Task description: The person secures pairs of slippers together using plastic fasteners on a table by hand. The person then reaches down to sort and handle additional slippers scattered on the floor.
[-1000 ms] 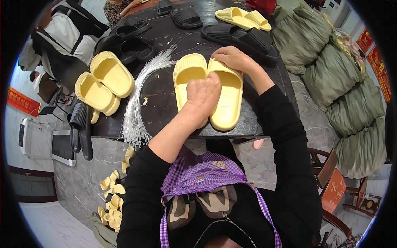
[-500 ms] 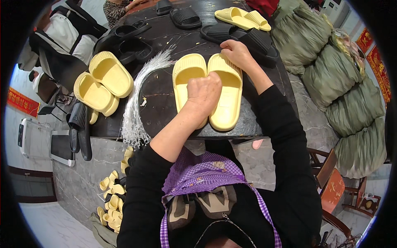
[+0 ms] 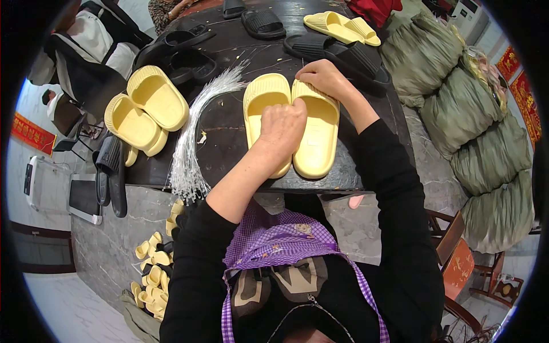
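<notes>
Two pale yellow slides lie side by side at the table's near edge, soles down, ribbed straps away from me. My left hand is closed in a fist over the left slide and reaches the inner edge of the right slide. Whatever it grips is hidden. At the far end of the right slide's strap, my right hand has its fingers curled, the tips by the gap between the slides. What it pinches, if anything, is too small to make out. A bundle of thin clear plastic strands lies left of the slides.
More yellow slides rest at the table's left edge, beside black slides. Several black slides and a yellow pair lie farther back. Green sacks stand at the right, wooden chairs below them. Slides are heaped on the floor.
My right fingertips have come down and left toward the gap between the slides. My left fist keeps its place on them. The whole view has shifted slightly.
</notes>
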Motion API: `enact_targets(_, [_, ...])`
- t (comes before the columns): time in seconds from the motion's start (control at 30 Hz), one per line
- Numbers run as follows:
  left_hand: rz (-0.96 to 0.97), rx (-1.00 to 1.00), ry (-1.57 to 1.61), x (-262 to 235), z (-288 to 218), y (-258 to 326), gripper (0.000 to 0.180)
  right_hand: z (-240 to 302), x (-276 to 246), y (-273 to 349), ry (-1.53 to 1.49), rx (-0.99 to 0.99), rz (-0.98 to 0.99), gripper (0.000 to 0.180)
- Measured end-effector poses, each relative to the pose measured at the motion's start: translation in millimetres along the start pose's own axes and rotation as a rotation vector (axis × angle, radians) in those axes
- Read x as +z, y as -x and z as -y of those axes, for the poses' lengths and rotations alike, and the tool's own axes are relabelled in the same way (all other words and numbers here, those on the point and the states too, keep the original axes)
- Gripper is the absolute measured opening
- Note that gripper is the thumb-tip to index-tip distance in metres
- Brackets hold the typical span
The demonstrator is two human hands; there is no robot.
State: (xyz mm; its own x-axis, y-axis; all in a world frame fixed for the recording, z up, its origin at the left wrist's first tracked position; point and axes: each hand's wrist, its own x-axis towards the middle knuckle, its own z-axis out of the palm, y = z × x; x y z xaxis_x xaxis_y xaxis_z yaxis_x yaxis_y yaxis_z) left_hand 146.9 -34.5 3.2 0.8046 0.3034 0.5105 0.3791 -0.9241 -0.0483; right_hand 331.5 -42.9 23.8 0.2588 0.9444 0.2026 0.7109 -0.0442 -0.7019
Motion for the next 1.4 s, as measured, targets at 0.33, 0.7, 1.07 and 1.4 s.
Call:
enact_targets(0.33, [-0.031, 0.02, 0.292, 0.1, 35.4, 15.7, 0.007, -6.3, 9.7, -5.0, -0.028, -0.035, -0.201, 0.016])
enact_targets(0.7, [0.092, -0.002, 0.463, -0.4, 45.2, 15.2, 0.01, 5.8, 10.3, -9.5, 0.024, -0.12, -0.084, 0.008])
enact_targets(1.07, [0.072, -0.01, 0.504, 0.5, 46.1, 13.4, 0.012, 1.0, 12.0, -41.7, 0.281, -0.354, 0.181, 0.009])
enact_targets(1.4, [-0.362, -0.132, 0.645, -30.8, 36.1, 8.4, 0.011, 6.8, 14.8, -5.4, 0.155, -0.521, -0.162, 0.011])
